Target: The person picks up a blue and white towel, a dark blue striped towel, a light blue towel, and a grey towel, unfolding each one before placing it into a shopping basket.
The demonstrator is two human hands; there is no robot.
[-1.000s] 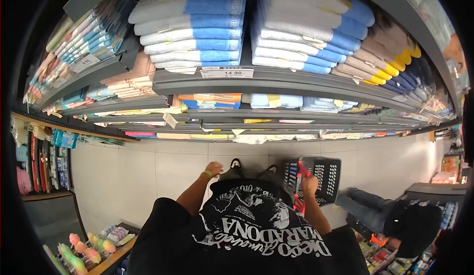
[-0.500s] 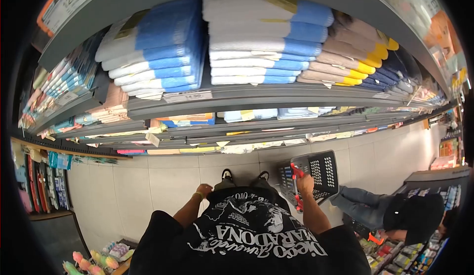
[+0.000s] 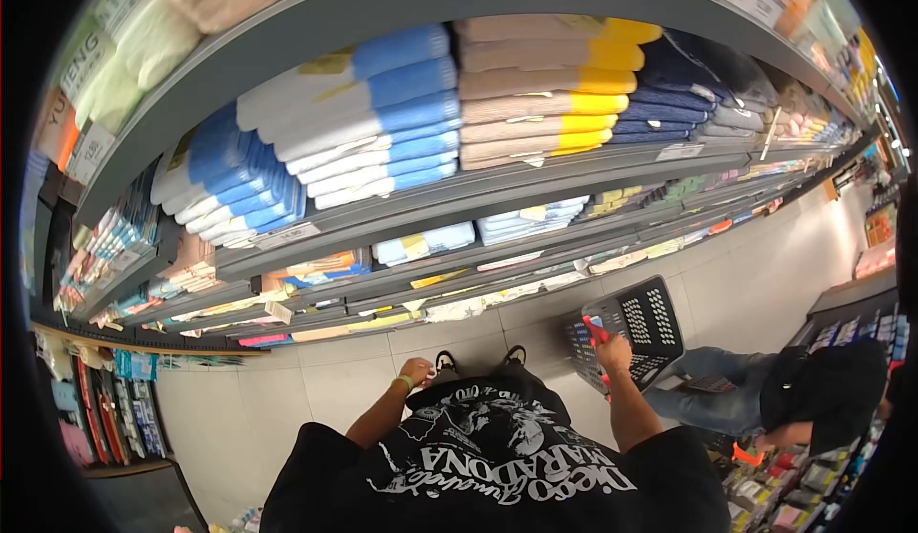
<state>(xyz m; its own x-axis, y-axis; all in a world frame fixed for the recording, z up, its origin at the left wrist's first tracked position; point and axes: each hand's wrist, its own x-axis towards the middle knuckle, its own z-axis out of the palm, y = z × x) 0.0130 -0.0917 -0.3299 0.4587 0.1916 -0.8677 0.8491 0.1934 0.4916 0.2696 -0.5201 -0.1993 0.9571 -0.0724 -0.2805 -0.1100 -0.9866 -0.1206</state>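
My right hand is closed around the red handle of a dark grey shopping basket. The basket has rows of holes in its walls and hangs out to my right, below the shelves. My left hand hangs in front of my waist, its fingers loosely curled with nothing visible in them. A yellowish band circles that wrist. Ahead, folded blue-and-white towels and beige towels with yellow ends lie stacked on a shelf, away from both hands.
Navy towels are stacked farther right, and price labels line the shelf edge. Lower shelves hold more folded cloths. Close on my right, a person in a black top and jeans stands by another display. Tiled floor runs under my feet.
The view has turned right along the shelf, so the towel stacks sit farther left and tilted. My right hand keeps hold of the basket; my left has shifted slightly right in view.
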